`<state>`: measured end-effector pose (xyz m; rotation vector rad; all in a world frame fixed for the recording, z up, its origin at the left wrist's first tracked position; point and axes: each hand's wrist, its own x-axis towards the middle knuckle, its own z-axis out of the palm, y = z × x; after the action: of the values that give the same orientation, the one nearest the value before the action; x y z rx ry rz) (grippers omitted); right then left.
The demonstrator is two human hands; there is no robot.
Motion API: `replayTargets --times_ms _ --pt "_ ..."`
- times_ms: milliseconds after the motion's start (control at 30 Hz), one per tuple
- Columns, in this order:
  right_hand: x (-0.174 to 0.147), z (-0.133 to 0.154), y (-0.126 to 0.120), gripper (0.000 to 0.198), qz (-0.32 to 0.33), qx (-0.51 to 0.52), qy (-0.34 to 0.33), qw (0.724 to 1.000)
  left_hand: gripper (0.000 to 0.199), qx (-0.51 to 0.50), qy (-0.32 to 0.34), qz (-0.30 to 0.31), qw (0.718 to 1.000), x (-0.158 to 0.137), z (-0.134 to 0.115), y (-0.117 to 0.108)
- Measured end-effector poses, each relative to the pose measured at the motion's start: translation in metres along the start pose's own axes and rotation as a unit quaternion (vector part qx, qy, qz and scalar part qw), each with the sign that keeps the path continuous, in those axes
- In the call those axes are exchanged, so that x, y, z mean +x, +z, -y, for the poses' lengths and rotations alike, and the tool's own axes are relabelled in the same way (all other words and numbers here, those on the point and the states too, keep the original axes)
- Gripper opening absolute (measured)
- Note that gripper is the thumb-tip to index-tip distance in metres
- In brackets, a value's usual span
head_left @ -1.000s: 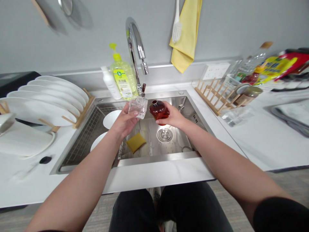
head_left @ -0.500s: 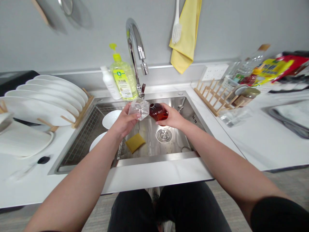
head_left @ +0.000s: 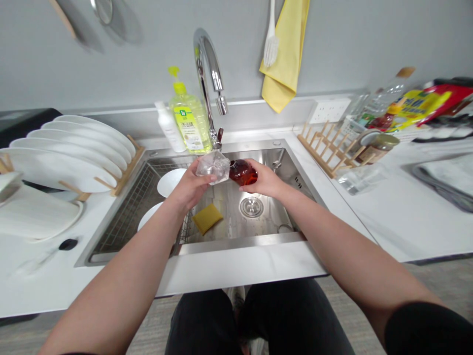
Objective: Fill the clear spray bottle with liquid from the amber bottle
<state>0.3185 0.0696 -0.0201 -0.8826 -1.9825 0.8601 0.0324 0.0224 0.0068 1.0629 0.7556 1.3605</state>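
Above the steel sink [head_left: 229,244], my left hand [head_left: 194,185] is closed around a clear faceted container [head_left: 214,166], perhaps a glass. My right hand [head_left: 263,180] grips a small see-through bottle of dark red liquid [head_left: 242,172]. The bottle lies tilted, with its open neck pointing left at the clear container's edge. Whether liquid is running between them cannot be made out. Below the hands, a yellow sponge [head_left: 207,218] rests on the sink floor left of the drain [head_left: 252,207].
Behind the sink rises a chrome faucet [head_left: 207,74] beside a green dish soap bottle [head_left: 188,118] and a white bottle [head_left: 170,125]. White bowls [head_left: 171,182] sit in the wire basket. Plates [head_left: 70,148] stand in a rack at left; another wooden rack [head_left: 325,153] is at right.
The bottle in my right hand is tipped slightly further to the left. The clear container in my left hand has turned a little. Everything else looks the same.
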Motion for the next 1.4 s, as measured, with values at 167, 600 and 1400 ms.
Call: replayTargets --times_ms 167,600,1400 --pt "-0.001 0.0 0.0 0.092 0.005 -0.013 0.007 1.0 0.077 0.01 -0.002 -0.002 1.0 0.002 0.001 -0.004" --pt "-0.001 0.003 0.0 0.088 0.02 -0.033 0.004 0.999 0.08 0.028 0.004 0.004 1.0 0.002 0.003 -0.006" --pt "-0.003 0.002 0.002 0.089 0.044 -0.049 0.023 0.998 0.099 0.072 0.013 -0.021 0.997 0.004 0.003 -0.01"
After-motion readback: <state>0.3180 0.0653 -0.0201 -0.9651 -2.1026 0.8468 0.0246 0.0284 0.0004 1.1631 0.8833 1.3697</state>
